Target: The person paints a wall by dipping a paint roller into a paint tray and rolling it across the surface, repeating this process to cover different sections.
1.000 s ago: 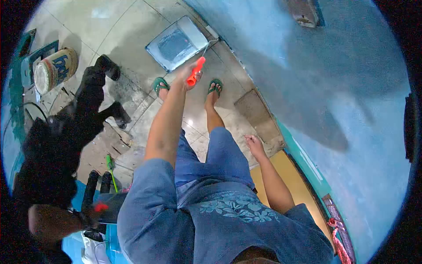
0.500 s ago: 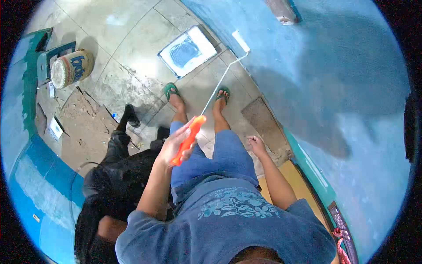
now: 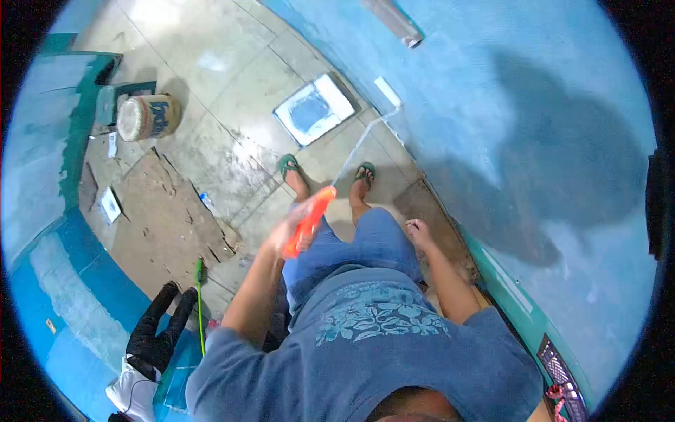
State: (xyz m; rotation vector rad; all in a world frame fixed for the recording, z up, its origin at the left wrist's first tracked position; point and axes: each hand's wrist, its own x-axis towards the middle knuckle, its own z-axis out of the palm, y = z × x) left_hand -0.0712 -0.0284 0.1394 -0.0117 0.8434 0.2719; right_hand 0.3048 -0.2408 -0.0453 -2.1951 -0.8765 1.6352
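Note:
My left hand is wrapped round the orange handle of a paint roller, slightly blurred by motion. The thin metal rod runs from the handle up to a white roller, which lies against the blue wall low down near the floor. My right hand hangs by my right thigh with its fingers curled; whether anything small is inside cannot be made out. A white paint tray with blue-grey paint in its middle lies on the floor beyond my feet.
A paint bucket lies at the upper left, near a brown cardboard sheet. Another person in dark trousers is at the lower left, close to a green cable. A grey object shows against the wall at the top.
The view has shifted, so floor items sit further right and lower. The dark-clothed person beside me is gone from there; a person's dark legs now show at the lower left, with a green cable.

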